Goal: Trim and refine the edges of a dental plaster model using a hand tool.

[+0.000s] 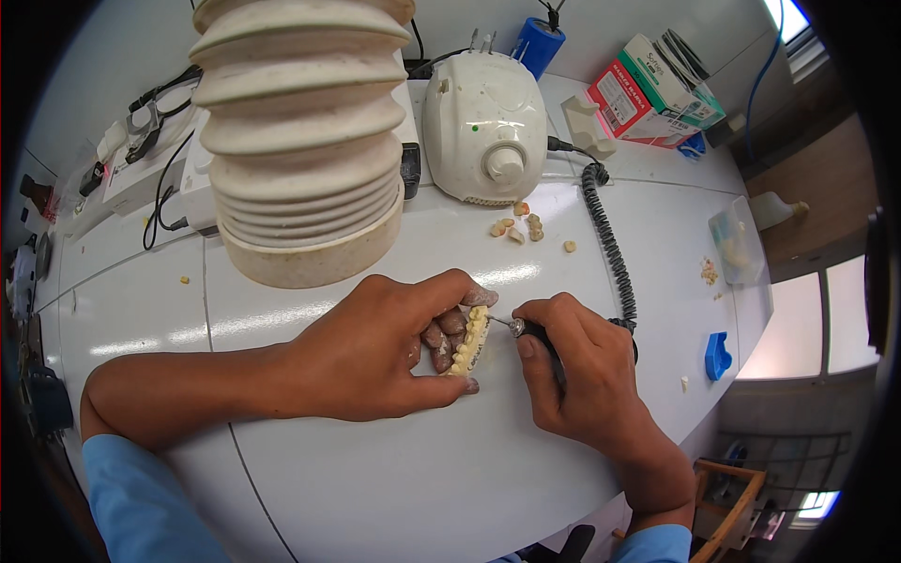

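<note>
My left hand (394, 347) grips a pale yellow dental model (469, 342) between thumb and fingers, its row of teeth upright along its length, with dusty powder on my fingertips. My right hand (577, 366) holds a black and silver rotary handpiece (523, 328), whose thin bur reaches to the upper part of the model; I cannot tell if it touches. The handpiece's coiled cord (608, 244) runs up to a white control unit (483, 122) with a knob and a green light. Several small tooth-shaped pieces (516, 225) lie just in front of that unit.
A ribbed suction hose (305, 141) hangs above my left hand. Cables and devices (141, 159) line the back left. Behind are a blue cylinder (537, 42) and stacked boxes (638, 94). At right lie a clear container (737, 244) and a blue tray (717, 357) on the white bench (328, 488).
</note>
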Demonstrator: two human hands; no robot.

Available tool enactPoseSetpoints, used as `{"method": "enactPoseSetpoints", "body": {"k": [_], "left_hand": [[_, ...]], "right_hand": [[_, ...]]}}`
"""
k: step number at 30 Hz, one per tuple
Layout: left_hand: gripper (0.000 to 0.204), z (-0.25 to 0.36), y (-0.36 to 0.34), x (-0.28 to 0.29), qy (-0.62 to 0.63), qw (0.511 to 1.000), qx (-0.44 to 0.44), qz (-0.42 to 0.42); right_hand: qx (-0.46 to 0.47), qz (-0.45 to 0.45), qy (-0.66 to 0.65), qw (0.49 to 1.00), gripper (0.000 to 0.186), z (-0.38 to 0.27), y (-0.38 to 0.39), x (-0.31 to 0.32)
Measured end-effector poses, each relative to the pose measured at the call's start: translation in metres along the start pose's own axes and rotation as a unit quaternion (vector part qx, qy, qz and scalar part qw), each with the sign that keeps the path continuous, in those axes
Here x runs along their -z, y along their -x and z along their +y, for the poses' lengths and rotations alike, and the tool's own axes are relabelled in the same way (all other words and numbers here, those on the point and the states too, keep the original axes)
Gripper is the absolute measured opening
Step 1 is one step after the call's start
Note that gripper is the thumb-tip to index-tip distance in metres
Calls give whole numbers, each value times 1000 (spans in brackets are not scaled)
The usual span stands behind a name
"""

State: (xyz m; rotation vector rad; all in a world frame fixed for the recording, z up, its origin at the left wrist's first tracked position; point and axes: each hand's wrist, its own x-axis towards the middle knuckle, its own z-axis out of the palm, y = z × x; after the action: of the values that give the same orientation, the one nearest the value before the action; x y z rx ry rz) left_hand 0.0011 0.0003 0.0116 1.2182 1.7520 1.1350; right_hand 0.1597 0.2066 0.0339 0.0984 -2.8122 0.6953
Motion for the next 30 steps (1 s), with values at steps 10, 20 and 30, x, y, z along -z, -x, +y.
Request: {"method": "enactPoseSetpoints", "body": {"k": [10,20,30], "left_hand": [[74,-1,-1,1,2,1000,6,-6],[74,1,0,1,5,1000,4,-9],[75,1,0,1,7,1000,23,-8]], "right_hand": [[2,-7,-2,1000,18,-1,0,1],[20,18,11,1000,14,1,-1,-3],[3,-10,-3,1000,18,-1,1,0]]}}
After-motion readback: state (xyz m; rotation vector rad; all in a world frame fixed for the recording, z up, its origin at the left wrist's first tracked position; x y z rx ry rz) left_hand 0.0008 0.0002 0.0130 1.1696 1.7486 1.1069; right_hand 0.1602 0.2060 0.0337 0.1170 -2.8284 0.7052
